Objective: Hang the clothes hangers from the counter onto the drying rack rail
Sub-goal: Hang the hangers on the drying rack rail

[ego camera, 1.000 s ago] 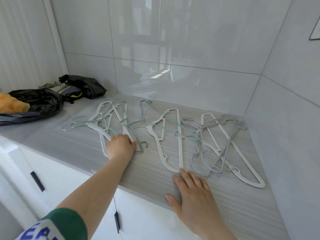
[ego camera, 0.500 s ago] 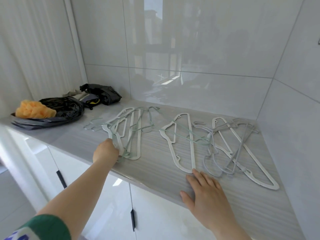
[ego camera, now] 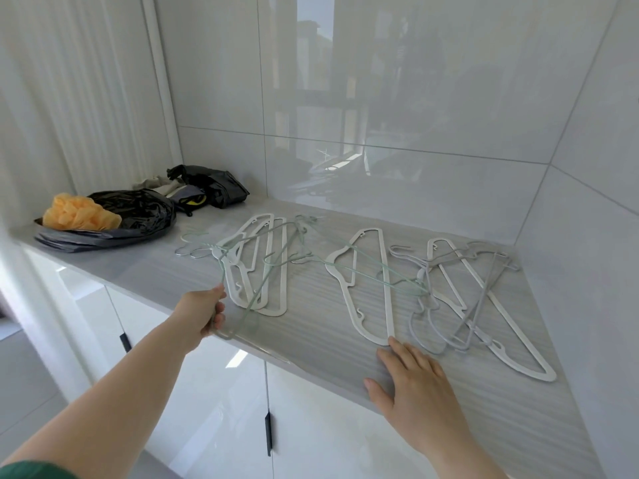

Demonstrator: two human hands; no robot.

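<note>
Since the earlier frame, the left hand [ego camera: 207, 314] has slid from the middle of the left pile back to the counter's [ego camera: 311, 344] front edge, and the thin green wire hanger [ego camera: 257, 271] has come with it, its lower end now poking out past the edge. The right hand [ego camera: 411, 378] has hardly shifted.

The main risk is a tangle. That green hanger lies across the two white plastic hangers [ego camera: 273, 267] beside it, and a second green wire hanger [ego camera: 383, 274] stretches from the same pile over the middle white hanger [ego camera: 366, 281] to the grey wire bundle [ego camera: 446, 305] on the right. A quick lift would likely drag neighbours along or flick one off the edge (the counter looks smooth, so little would stop a slide). The small metal hooks [ego camera: 192, 250] near the left end could catch too.

The left hand's fingers are curled and pressed together around the green hanger's wire, a pinch more than a full fist. The right hand is spread flat on the counter near its front edge, fingertips [ego camera: 394, 342] just touching the bottom corner of the middle white hanger, holding nothing. All other hangers lie on the counter; the drying rack rail is not in view.
</note>
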